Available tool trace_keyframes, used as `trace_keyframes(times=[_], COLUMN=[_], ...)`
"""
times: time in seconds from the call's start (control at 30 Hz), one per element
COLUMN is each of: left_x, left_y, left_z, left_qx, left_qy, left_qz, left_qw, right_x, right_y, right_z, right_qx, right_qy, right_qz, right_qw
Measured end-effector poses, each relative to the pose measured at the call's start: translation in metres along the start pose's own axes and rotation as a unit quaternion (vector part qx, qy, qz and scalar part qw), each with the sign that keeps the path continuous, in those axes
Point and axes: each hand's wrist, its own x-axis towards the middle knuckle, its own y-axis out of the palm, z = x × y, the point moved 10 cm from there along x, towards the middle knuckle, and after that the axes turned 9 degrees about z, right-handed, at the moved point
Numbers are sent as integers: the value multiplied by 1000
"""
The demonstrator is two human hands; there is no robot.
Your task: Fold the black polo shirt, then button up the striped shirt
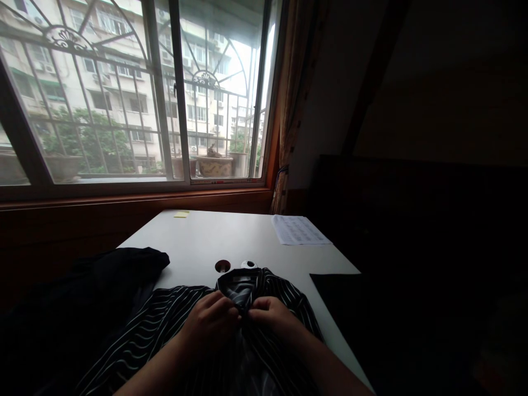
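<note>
A black shirt with white stripes lies spread over the near part of the white table, its collar toward the window. My left hand is closed on the shirt's front edge just below the collar, fingers bent and pinching. Close beside it on the right, my right hand pinches the opposite front edge between thumb and forefinger. The fingertips of both hands nearly meet at the neck opening. Whether a button sits between them is too dark and small to tell.
Dark cloth lies on the table's left side. A hole and a small white ring are beyond the collar. Printed sheets lie at the far right, a yellow note at the far left. A dark flat thing overlaps the right edge.
</note>
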Motion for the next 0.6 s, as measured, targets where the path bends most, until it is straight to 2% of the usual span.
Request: trace_keyframes(times=[0.13,0.33,0.6], left_x=[-3,1,2], left_y=[2,10,20], left_z=[7,8,16], left_qx=[-31,-47,-76], left_qy=[-17,-45,-111], left_qz=[-8,32,46], left_qw=[999,997,990], right_x=[-2,-2,-2], right_y=[1,0,0], right_z=[6,10,12], right_qx=[-32,-94,-151], right_qy=[-14,-23,-35], right_qz=[-13,-47,-82], right_qw=[999,994,984])
